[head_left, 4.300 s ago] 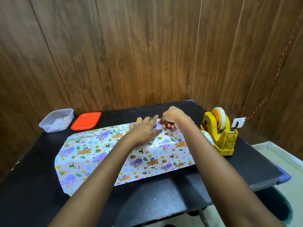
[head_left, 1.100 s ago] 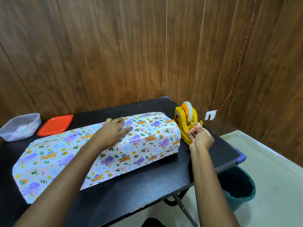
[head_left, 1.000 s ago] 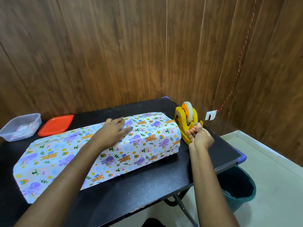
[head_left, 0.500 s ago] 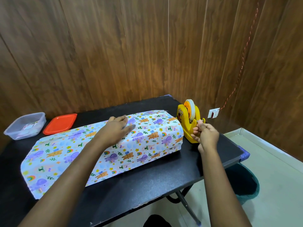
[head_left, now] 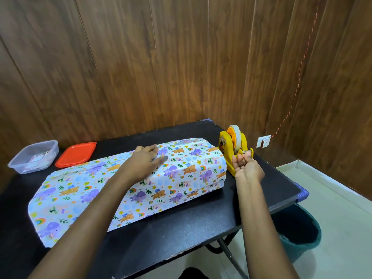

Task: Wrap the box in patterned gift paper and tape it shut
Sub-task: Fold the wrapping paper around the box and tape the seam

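Gift paper [head_left: 84,190] with bears, elephants and rainbows lay across the black table [head_left: 181,228], and it covered the box completely. On my screen I could see the box only as a raised shape under the right half of the sheet. The left half lay flat on the table.

At the far left of the table stood a clear plastic tub [head_left: 33,157]. I could not tell what the small things inside it were. Just beside it lay an orange lid [head_left: 76,154], flat and near the far edge of the paper.

The left hand [head_left: 144,161] rested on top of the raised part, palm down with the fingers straight, and it pressed the paper onto the box.

Right of the package, almost touching the paper end, stood a yellow tape dispenser [head_left: 226,156] with its roll [head_left: 236,137] upright. The right hand [head_left: 248,170] was at the cutter side, palm turned up. Its thumb and curled fingers pinched the tape end [head_left: 244,152], although the strip was too thin for me to see well.

Further right, a white socket [head_left: 264,141] sat low on the wooden wall, and a dark green bin [head_left: 302,238] stood on the floor under the table corner.
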The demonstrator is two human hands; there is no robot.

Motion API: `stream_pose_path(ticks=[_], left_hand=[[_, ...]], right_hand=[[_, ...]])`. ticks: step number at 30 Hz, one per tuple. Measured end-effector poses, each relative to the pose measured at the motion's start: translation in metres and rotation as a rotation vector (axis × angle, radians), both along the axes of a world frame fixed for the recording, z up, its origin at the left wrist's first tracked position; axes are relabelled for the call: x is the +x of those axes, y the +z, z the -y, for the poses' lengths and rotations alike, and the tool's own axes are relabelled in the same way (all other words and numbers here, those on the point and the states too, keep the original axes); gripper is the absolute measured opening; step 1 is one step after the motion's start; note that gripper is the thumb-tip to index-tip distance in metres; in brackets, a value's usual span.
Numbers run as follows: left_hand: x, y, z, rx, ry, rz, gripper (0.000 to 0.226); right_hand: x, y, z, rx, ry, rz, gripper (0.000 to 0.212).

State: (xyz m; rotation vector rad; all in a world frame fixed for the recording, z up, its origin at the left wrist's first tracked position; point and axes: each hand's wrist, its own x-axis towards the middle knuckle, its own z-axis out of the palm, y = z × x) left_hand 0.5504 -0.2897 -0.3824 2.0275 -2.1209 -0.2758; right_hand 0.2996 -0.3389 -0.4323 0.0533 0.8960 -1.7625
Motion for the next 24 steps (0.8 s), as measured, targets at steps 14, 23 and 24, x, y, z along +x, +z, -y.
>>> stream_pose_path(ticks=[14,23,24], left_hand=[[0.000,0.000,0.000,0.000,-0.006,0.019,0.061],[0.000,0.000,0.001,-0.005,-0.008,0.027,0.061],[0.000,0.000,0.001,-0.007,-0.010,0.026,0.061]], right_hand=[[-0.001,-0.031,0.008,0.030,-0.043,-0.461,0.025],[-0.003,-0.037,0.015,0.048,-0.162,-0.730,0.022],[-0.004,-0.037,0.016,0.030,-0.163,-0.688,0.021]])
